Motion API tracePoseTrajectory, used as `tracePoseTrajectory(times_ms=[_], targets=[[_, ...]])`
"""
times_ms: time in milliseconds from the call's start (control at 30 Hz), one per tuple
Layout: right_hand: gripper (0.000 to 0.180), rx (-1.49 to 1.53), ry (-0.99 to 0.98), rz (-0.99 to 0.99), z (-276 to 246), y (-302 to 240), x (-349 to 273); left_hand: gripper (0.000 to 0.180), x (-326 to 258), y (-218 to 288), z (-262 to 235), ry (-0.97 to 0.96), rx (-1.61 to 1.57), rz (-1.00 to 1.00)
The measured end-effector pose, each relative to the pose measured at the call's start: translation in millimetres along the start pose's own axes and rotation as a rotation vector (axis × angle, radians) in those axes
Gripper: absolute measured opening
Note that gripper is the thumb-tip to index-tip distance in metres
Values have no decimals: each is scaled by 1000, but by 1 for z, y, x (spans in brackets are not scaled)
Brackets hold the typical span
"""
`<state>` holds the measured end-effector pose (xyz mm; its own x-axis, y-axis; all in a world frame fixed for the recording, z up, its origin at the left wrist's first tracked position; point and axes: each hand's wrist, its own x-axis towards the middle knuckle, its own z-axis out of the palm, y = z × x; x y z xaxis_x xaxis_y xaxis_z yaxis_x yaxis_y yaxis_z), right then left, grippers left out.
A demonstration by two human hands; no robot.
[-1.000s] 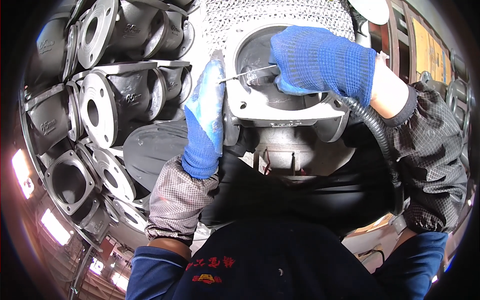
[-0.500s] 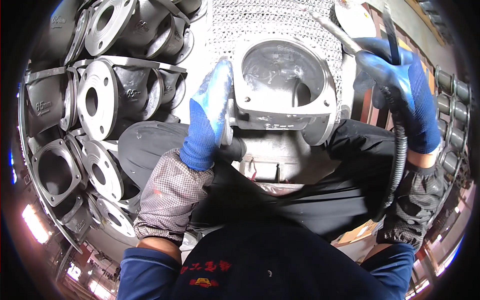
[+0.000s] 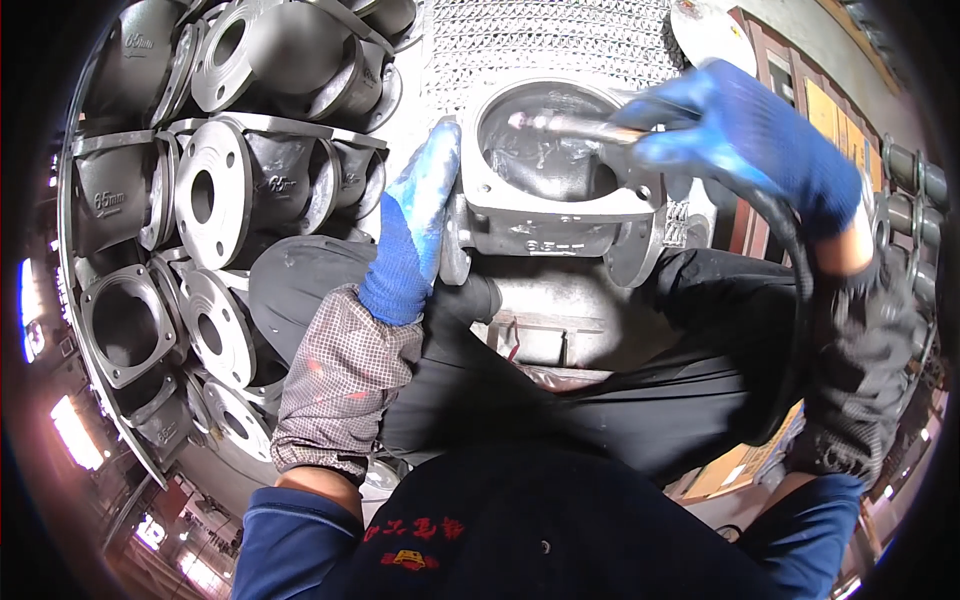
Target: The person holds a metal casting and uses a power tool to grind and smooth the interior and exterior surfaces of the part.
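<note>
Stacked castings (image 3: 215,190) flank housing (image 3: 555,165) between hands.

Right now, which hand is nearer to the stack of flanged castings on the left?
Left. The left hand rests against the near casting on its left side, close to the stacked castings. The right hand holds a tool over that casting's far side.

Two gloved hands (image 3: 415,235), one open casting (image 3: 555,175), one hose tool (image 3: 570,125).
</note>
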<state>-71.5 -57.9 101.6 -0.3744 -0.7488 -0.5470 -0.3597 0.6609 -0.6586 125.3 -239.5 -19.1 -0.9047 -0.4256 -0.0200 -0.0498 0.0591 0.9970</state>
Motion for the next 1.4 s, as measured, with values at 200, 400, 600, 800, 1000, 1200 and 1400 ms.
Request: tracePoseTrajectory(times_ms=[200,400,600,800,1000,1200,1400], targets=[[14,-118,-111,-13,-6,-11,43,41,4,-9,3,-64,331,212],[24,-364,-125,-192,-8,-28,46,38,0,-14,-6,-57,350,154],[28,-391,-48,-197,-4,-18,36,40,3,-12,4,-114,367,214],[28,-118,175,-146,-6,18,10,36,-2,-19,-6,-32,379,186],[49,664,696,36,34,55,-58,39,3,8,8,-112,-282,-222],[33,953,866,262,117,75,-19,40,14,10,8,-51,-161,-210],[31,1022,939,156,117,76,-2,40,10,26,10,22,105,124]])
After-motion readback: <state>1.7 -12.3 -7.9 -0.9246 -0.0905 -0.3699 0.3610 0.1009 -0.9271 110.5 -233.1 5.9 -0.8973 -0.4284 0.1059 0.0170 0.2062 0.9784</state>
